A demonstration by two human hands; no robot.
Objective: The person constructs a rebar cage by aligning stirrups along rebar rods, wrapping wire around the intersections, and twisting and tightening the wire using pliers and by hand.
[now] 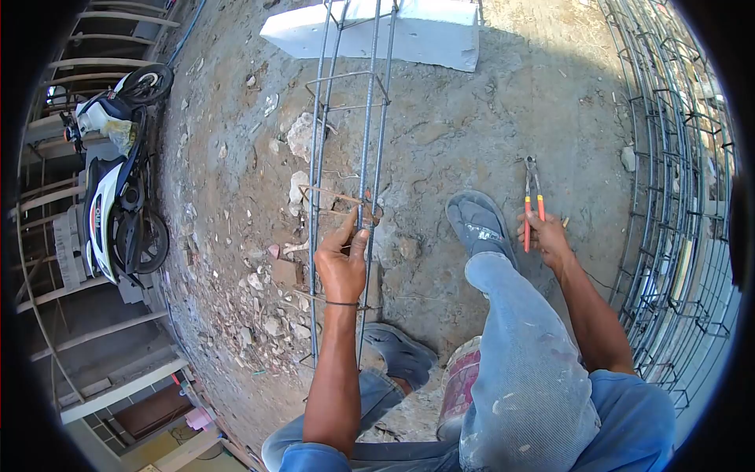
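Four long bars make up the rebar cage (370, 102) in the head view, with a handful of cross ties along it, and there's a fair bit of clutter around. One big white block (444, 43) sits at the far end, with the cage running across in front of it. More rebar cages (667, 169) run down the right edge, overlapping too much for me to count. Over on the left is one motorbike (118, 181), and between it and the cage there's loads of rubble (303, 138), chunks big and small, way too many to tally. Two sandals on the person's feet: one (478, 219) out on the bare ground between the hands, the other (401, 354) near the close end of the cage. One bucket (458, 387) is tucked between the legs, partly hidden by a knee. As for the hands, the left hand (340, 263) is right at the cage, thumb and index finger on either side of a bar beside a rusty cross tie; honestly can't tell if it's properly gripping or just touching. The right hand (547, 234) is wrapped around the handles of one pair of red-and-yellow pliers (534, 189), metal head pointing away from the fingers, over bare ground and well apart from the cage.
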